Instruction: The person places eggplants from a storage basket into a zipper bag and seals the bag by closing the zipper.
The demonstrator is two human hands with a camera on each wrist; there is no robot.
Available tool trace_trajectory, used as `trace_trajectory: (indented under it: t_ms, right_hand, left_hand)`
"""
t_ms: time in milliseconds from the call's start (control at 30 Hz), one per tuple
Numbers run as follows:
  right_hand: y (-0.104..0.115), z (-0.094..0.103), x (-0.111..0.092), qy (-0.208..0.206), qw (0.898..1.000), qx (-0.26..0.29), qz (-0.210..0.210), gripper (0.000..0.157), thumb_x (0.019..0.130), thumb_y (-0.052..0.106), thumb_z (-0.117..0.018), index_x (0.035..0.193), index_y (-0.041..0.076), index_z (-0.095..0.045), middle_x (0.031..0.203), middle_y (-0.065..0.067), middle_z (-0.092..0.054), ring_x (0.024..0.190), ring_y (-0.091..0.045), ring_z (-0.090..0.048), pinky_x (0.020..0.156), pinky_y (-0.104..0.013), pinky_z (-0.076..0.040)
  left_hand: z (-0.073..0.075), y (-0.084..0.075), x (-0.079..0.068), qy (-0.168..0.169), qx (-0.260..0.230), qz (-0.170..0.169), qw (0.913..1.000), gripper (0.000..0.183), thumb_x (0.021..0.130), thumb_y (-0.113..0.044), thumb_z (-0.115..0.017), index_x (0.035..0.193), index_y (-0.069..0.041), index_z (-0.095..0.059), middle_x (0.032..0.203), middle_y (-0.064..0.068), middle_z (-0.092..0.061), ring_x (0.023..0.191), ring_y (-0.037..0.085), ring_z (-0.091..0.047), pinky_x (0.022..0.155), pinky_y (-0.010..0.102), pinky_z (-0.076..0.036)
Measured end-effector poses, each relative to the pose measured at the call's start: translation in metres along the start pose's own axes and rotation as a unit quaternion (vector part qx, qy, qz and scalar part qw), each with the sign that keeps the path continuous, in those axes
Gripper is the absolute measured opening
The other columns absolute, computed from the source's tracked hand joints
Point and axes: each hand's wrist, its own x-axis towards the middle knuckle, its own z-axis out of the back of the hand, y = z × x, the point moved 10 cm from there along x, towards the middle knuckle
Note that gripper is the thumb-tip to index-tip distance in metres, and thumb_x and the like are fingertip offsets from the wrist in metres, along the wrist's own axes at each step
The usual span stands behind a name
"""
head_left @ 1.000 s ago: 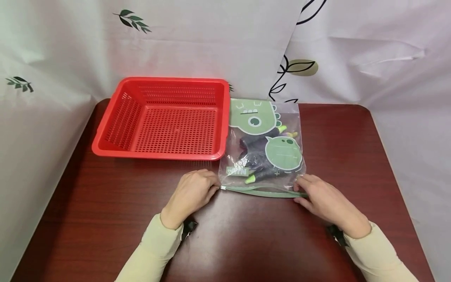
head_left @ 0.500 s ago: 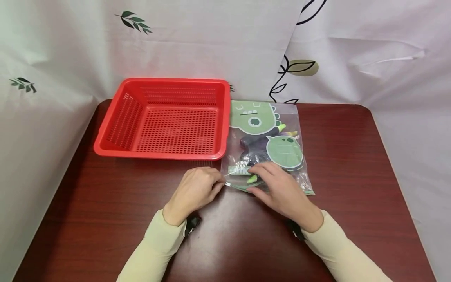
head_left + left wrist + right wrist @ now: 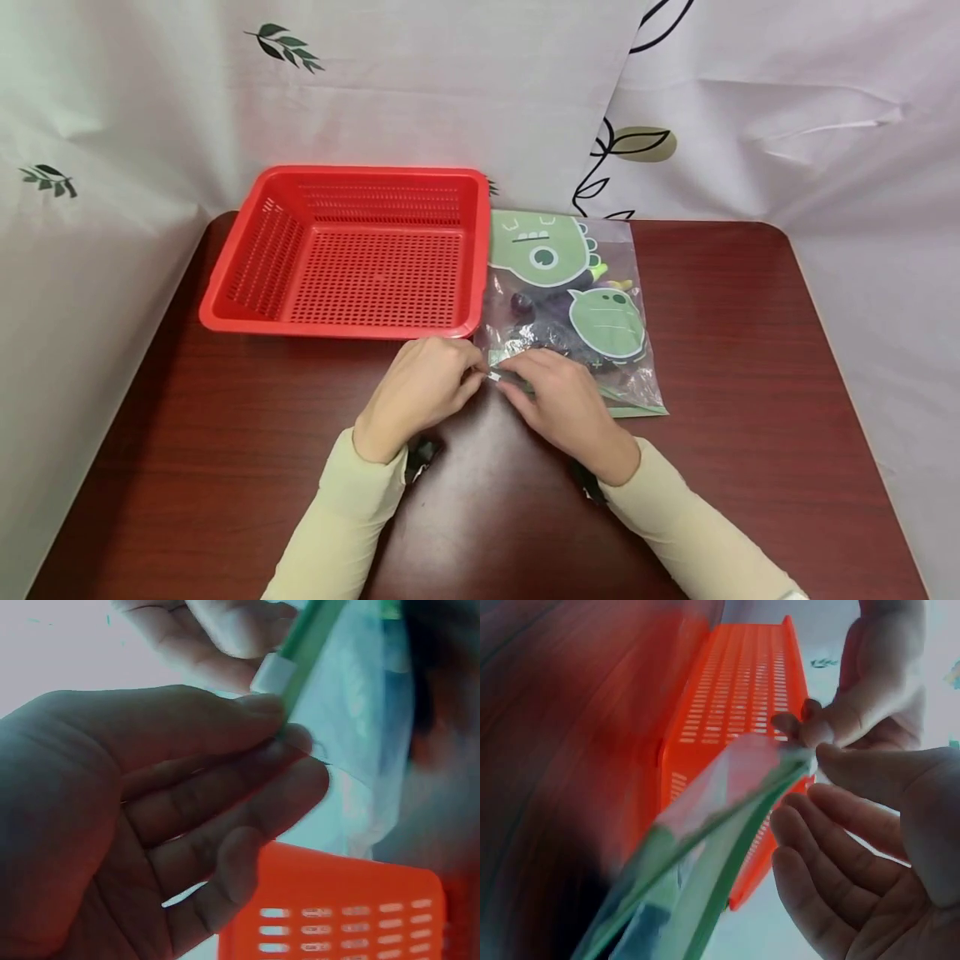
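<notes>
A clear zip bag (image 3: pixel 536 250) with green cartoon creature prints lies on the table, holding dark eggplants (image 3: pixel 522 305) with green and yellow ends, partly hidden by the prints. My left hand (image 3: pixel 423 385) pinches the bag's near left corner between thumb and fingers. Just beside that pinch sits the white zip slider (image 3: pixel 274 673) on the green zip strip (image 3: pixel 311 634). My right hand (image 3: pixel 562 400) reaches in from the right, its thumb right at the slider and its fingers relaxed and apart from the thumb. Behind the slider, the right fingers (image 3: pixel 202 645) show in the left wrist view.
A red plastic basket (image 3: pixel 341 332) with slotted walls stands at the back left, against the bag's left edge. The brown table (image 3: pixel 750 333) ends at a white curtain (image 3: pixel 420 100) with leaf prints behind and at both sides.
My right hand has let go of the bag's right corner and moved left along the zip to the slider. The left hand, still pinching its corner, has shifted slightly up and right.
</notes>
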Motion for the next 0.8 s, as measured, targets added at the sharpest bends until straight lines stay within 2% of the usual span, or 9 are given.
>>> trace_trajectory:
  t_ms: [233, 400, 800]
  right_hand:
    - [0.000, -0.005, 0.006, 0.000, 0.999, -0.004, -0.033, 0.017, 0.084, 0.015, -0.081, 0.098, 0.006, -0.076, 0.093, -0.004, -0.074, 0.086, -0.021, -0.071, 0.074, -0.038, -0.056]
    - [-0.002, -0.002, 0.005, -0.011, 0.999, -0.015, -0.037, 0.017, 0.082, 0.017, -0.084, 0.095, 0.007, -0.078, 0.090, -0.003, -0.076, 0.084, -0.020, -0.072, 0.071, -0.037, -0.057]
    - [-0.001, -0.004, 0.003, -0.002, 1.000, -0.001, -0.018, 0.010, 0.085, 0.016, -0.081, 0.093, 0.010, -0.080, 0.085, 0.001, -0.075, 0.079, -0.016, -0.071, 0.069, -0.035, -0.056]
  left_hand:
    - [0.002, 0.000, 0.011, 0.035, -0.003, 0.023, 0.9991, 0.019, 0.080, -0.008, -0.074, 0.071, -0.024, -0.071, 0.064, -0.016, -0.060, 0.053, 0.007, -0.051, 0.051, 0.030, -0.043]
    - [0.000, 0.000, 0.015, 0.054, 0.000, 0.030, 0.9981, 0.017, 0.081, -0.009, -0.073, 0.074, -0.025, -0.075, 0.066, -0.015, -0.064, 0.054, 0.007, -0.053, 0.051, 0.031, -0.044]
    - [-0.001, 0.000, 0.012, 0.058, -0.004, 0.018, 0.9981, 0.012, 0.081, -0.012, -0.076, 0.077, -0.023, -0.076, 0.070, -0.014, -0.067, 0.054, 0.006, -0.053, 0.052, 0.029, -0.044]
